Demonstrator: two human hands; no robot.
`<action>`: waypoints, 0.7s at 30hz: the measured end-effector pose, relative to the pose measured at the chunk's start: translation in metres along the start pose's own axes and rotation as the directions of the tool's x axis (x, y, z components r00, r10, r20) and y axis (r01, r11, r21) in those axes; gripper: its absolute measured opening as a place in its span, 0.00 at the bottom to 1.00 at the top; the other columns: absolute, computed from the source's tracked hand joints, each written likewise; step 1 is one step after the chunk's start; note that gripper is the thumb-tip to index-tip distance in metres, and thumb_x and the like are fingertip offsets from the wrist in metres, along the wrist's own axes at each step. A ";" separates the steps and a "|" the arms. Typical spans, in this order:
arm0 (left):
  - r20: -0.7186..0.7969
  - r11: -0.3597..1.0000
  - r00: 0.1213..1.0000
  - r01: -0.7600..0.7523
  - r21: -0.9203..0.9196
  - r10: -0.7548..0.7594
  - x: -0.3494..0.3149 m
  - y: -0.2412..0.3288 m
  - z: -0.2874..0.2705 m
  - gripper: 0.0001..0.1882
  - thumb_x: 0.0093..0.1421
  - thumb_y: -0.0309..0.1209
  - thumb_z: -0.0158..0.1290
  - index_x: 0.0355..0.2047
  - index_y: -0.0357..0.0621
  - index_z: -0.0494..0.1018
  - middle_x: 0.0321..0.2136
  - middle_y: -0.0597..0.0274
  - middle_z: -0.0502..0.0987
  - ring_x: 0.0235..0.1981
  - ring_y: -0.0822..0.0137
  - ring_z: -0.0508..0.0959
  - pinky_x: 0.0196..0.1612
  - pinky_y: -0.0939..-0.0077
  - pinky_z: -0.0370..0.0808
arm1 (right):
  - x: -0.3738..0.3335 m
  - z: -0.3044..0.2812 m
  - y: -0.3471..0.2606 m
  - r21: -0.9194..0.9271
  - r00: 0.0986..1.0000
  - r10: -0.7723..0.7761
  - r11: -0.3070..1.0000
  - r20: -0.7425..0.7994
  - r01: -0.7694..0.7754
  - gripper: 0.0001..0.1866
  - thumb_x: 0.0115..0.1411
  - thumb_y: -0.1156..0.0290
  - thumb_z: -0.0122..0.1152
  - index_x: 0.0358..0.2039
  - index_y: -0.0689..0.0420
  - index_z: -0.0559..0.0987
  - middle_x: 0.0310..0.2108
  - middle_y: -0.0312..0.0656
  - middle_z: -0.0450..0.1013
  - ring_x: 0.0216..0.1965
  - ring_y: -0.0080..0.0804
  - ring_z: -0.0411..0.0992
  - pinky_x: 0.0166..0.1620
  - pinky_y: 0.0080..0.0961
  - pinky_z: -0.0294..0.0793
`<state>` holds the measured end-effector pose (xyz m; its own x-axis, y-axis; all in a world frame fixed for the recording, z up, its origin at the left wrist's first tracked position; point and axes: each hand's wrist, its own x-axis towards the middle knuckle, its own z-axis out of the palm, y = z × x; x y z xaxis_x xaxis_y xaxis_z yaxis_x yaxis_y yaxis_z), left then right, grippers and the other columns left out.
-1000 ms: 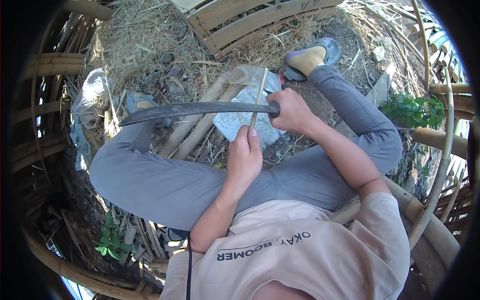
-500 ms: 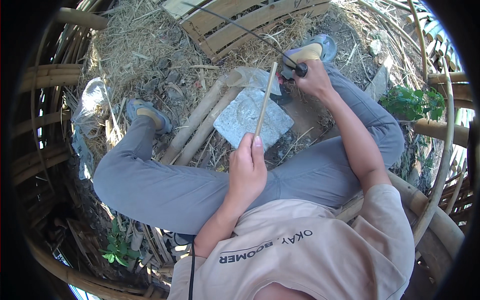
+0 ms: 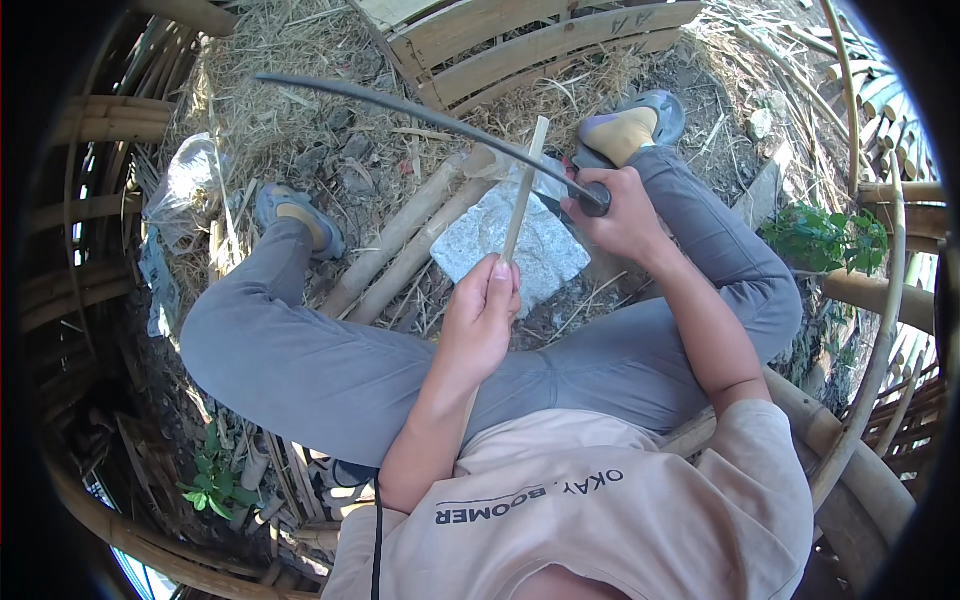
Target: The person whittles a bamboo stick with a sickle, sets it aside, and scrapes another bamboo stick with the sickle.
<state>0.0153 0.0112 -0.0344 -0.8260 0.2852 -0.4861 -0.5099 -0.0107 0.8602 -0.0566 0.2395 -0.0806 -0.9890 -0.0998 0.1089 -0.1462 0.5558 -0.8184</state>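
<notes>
My left hand point(image 3: 480, 318) is closed around the lower end of a thin, pale bamboo stick point(image 3: 522, 200), which points up and away from me. In my right hand point(image 3: 624, 218) is the dark round handle of a machete point(image 3: 400, 108). Its long, slightly curved blade reaches far to the left and crosses the upper part of the stick in this view. Whether the edge touches the stick I cannot tell. Beneath the stick lies a rough, pale grey stone block point(image 3: 462, 245) on the ground between my legs.
Two bamboo poles point(image 3: 395, 250) lie left of the stone. A wooden slatted crate point(image 3: 540, 45) stands at the far side. Clear plastic point(image 3: 190, 185) and dry straw point(image 3: 270, 130) are at the left. A leafy plant point(image 3: 825, 235) and bamboo rails point(image 3: 880, 295) are at the right.
My right hand has come nearer to me, and the machete blade has swung down across the stick. The left hand has shifted slightly left and away from me, still holding the stick.
</notes>
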 end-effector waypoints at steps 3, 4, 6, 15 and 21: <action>-0.067 0.993 0.997 -0.036 0.114 0.044 0.005 -0.002 -0.002 0.19 0.75 0.39 0.37 0.29 0.40 0.66 0.18 0.68 0.62 0.20 0.77 0.62 0.24 0.75 0.60 | -0.005 0.012 -0.003 -0.081 0.993 -0.107 0.990 0.058 0.112 0.09 0.49 0.71 0.68 0.22 0.62 0.78 0.13 0.52 0.68 0.20 0.54 0.72 0.26 0.38 0.69; -0.067 0.993 0.997 -0.034 0.114 0.042 0.005 -0.003 -0.003 0.19 0.75 0.39 0.37 0.29 0.40 0.66 0.18 0.68 0.62 0.20 0.77 0.62 0.24 0.75 0.60 | -0.006 0.013 -0.007 -0.080 0.993 -0.106 0.991 0.059 0.110 0.09 0.49 0.71 0.68 0.22 0.62 0.78 0.13 0.52 0.68 0.20 0.54 0.72 0.26 0.38 0.69; -0.095 0.967 0.989 -0.091 0.239 0.117 0.006 -0.004 -0.002 0.20 0.75 0.39 0.37 0.30 0.39 0.66 0.18 0.66 0.64 0.20 0.75 0.64 0.24 0.73 0.62 | -0.009 0.015 -0.013 -0.159 0.987 -0.114 0.978 0.112 0.131 0.07 0.45 0.73 0.66 0.22 0.62 0.78 0.15 0.53 0.70 0.22 0.55 0.73 0.28 0.41 0.70; -0.147 0.803 0.938 -0.179 0.569 0.313 0.004 -0.013 0.015 0.14 0.69 0.34 0.49 0.32 0.34 0.68 0.15 0.55 0.70 0.16 0.66 0.73 0.22 0.63 0.67 | -0.010 0.020 -0.006 -0.339 0.983 -0.009 0.938 0.185 0.072 0.11 0.34 0.71 0.64 0.21 0.62 0.76 0.20 0.56 0.73 0.29 0.59 0.74 0.38 0.47 0.74; -0.164 0.886 0.964 -0.114 0.449 0.208 0.001 -0.013 0.016 0.09 0.67 0.28 0.53 0.34 0.36 0.66 0.20 0.65 0.68 0.18 0.79 0.66 0.21 0.78 0.65 | -0.004 0.032 0.003 -0.291 0.983 -0.052 0.951 0.178 0.103 0.13 0.32 0.69 0.66 0.21 0.61 0.77 0.20 0.54 0.73 0.29 0.59 0.74 0.37 0.46 0.74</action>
<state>0.0254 0.0272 -0.0434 -0.9418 0.1160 -0.3156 -0.2494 0.3884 0.8871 -0.0520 0.2148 -0.1016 -0.9604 -0.2741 0.0496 -0.2475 0.7581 -0.6033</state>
